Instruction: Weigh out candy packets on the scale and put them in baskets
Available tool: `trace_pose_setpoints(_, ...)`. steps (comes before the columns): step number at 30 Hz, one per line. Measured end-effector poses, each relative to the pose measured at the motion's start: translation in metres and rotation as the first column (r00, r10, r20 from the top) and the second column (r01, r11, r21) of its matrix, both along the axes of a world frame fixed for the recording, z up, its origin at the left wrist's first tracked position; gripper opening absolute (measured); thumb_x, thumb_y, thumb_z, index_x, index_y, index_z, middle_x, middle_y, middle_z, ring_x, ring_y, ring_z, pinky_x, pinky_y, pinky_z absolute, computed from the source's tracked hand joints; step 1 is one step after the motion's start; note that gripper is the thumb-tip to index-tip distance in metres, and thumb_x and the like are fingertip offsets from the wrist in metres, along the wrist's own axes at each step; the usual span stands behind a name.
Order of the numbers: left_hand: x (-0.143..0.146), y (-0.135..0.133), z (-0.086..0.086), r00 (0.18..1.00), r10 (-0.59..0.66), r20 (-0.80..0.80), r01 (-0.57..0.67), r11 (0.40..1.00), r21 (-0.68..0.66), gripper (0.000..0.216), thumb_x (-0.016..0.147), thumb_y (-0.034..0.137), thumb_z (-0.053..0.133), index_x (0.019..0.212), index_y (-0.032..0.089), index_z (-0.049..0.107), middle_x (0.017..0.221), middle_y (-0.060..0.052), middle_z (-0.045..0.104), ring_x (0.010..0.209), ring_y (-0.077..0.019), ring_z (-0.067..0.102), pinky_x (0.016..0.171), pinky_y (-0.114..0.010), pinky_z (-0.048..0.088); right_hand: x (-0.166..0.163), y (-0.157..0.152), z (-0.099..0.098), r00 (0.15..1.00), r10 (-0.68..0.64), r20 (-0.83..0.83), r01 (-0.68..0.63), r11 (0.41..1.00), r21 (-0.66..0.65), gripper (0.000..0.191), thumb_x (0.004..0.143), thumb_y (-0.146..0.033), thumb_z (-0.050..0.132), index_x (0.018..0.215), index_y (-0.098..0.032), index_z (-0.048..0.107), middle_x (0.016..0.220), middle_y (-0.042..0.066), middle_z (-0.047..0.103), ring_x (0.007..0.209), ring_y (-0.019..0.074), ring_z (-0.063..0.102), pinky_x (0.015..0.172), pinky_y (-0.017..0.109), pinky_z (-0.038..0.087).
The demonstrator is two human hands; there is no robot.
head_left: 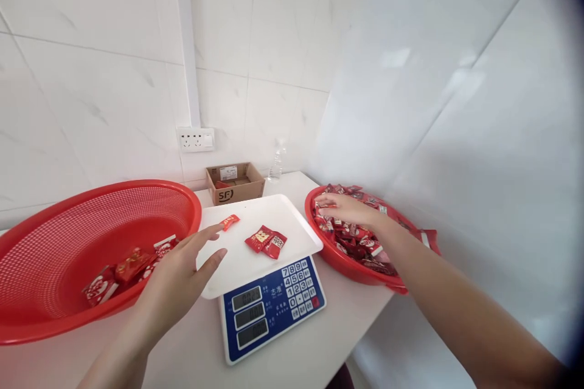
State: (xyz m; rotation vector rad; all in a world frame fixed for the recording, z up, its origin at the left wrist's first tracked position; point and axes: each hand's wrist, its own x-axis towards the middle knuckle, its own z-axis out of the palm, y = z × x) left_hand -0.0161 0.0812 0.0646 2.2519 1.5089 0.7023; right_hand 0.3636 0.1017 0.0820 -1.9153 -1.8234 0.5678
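Note:
My left hand [182, 273] hovers at the left side of the white scale tray [237, 267], thumb and fingers apart. Its fingertips are close to a small red wrapped packet [230, 221]; whether they touch it I cannot tell. Two more red packets [266, 240] lie overlapping mid-tray. Below the tray is the scale's blue panel [274, 307] with keys and three displays. My right hand [344, 206] is over the right red basket [328, 249], which is heaped with red wrapped packets [356, 237]. Its fingers are stretched out above the heap, with nothing visible in them.
At left stands a large red perforated basket [91, 213] with several red packets inside. Behind the scale sit a small cardboard box [237, 185] and a clear plastic bottle [277, 161]. Tiled walls [283, 24] and a wall socket [196, 140] bound the white table [360, 310].

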Motion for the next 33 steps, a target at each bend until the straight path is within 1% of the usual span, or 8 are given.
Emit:
trace_pose_setpoints(5,0.001,0.004,-0.006,1.0,-0.007,0.007,0.007,1.0,0.027,0.045,0.086,0.054,0.041,0.124,0.032,0.053,0.122,-0.004,0.063,0.079,-0.0218,0.067,0.071,-0.035,0.052,0.054,-0.02,-0.023,0.975,-0.112,0.192,0.135,0.984,-0.114,0.029,0.071,-0.024,0.063,0.1,-0.02,0.068,0.102,0.008,0.07,0.092,0.0234,0.065,0.082,0.033,0.049)
trace_pose_setpoints(11,0.002,0.005,-0.009,1.0,-0.013,-0.016,0.013,1.0,0.003,0.047,0.086,0.054,0.04,0.126,0.032,0.052,0.116,-0.004,0.066,0.071,-0.0203,0.067,0.069,-0.035,0.053,0.05,-0.03,-0.058,0.947,-0.183,0.265,0.208,0.975,-0.072,0.044,0.062,-0.016,0.068,0.105,-0.019,0.066,0.103,0.009,0.07,0.095,0.0254,0.063,0.083,0.034,0.047)
trace_pose_setpoints(14,0.002,0.006,-0.01,1.0,-0.018,-0.014,0.018,1.0,0.005,0.047,0.086,0.054,0.041,0.125,0.032,0.053,0.114,-0.004,0.067,0.069,-0.0202,0.066,0.068,-0.034,0.053,0.051,-0.028,-0.052,0.945,-0.211,0.251,0.227,0.973,-0.036,0.041,0.065,-0.012,0.061,0.106,-0.019,0.065,0.104,0.007,0.069,0.093,0.0212,0.064,0.082,0.03,0.047)
trace_pose_setpoints(19,-0.001,0.01,-0.014,1.0,-0.028,-0.01,0.028,0.999,0.032,0.044,0.086,0.052,0.042,0.124,0.033,0.054,0.119,-0.003,0.065,0.077,-0.0218,0.067,0.071,-0.034,0.053,0.071,-0.034,-0.024,0.926,-0.318,0.205,0.316,0.948,0.046,0.036,0.079,-0.022,0.048,0.113,-0.018,0.059,0.1,0.007,0.069,0.082,0.018,0.065,0.072,0.029,0.049)
trace_pose_setpoints(24,-0.001,0.012,-0.014,0.999,-0.015,-0.032,0.015,1.0,-0.001,0.045,0.086,0.053,0.041,0.125,0.034,0.053,0.119,-0.002,0.065,0.079,-0.0229,0.068,0.07,-0.035,0.053,0.074,-0.061,-0.025,0.952,-0.108,0.287,0.159,0.974,-0.161,0.048,0.056,-0.027,0.072,0.104,-0.024,0.066,0.099,0.007,0.07,0.088,0.0257,0.064,0.072,0.032,0.049)
trace_pose_setpoints(27,0.0,0.012,-0.013,0.999,-0.019,-0.036,0.019,1.0,-0.004,0.046,0.086,0.054,0.041,0.125,0.033,0.053,0.118,-0.002,0.065,0.077,-0.0224,0.067,0.07,-0.034,0.052,0.064,-0.071,-0.034,0.92,-0.075,0.383,0.178,0.955,-0.238,0.046,0.055,-0.017,0.069,0.1,-0.026,0.068,0.095,0.007,0.071,0.083,0.0272,0.065,0.069,0.033,0.047)
trace_pose_setpoints(29,0.001,0.012,-0.013,0.999,-0.027,-0.044,0.027,1.0,-0.008,0.047,0.086,0.054,0.04,0.126,0.033,0.053,0.116,-0.003,0.066,0.073,-0.0213,0.067,0.069,-0.034,0.052,0.06,-0.073,-0.033,0.928,-0.1,0.36,0.185,0.96,-0.21,0.04,0.061,-0.014,0.062,0.099,-0.026,0.067,0.095,0.005,0.07,0.081,0.0243,0.065,0.069,0.031,0.047)
trace_pose_setpoints(33,0.001,0.01,-0.011,0.998,-0.029,-0.064,0.026,0.999,-0.043,0.048,0.086,0.056,0.038,0.126,0.033,0.051,0.111,-0.004,0.067,0.069,-0.0202,0.066,0.07,-0.035,0.051,0.062,-0.07,-0.015,0.922,-0.243,0.302,0.255,0.967,-0.002,0.03,0.072,-0.02,0.055,0.1,-0.026,0.062,0.099,0.002,0.069,0.086,0.0215,0.063,0.076,0.032,0.046)
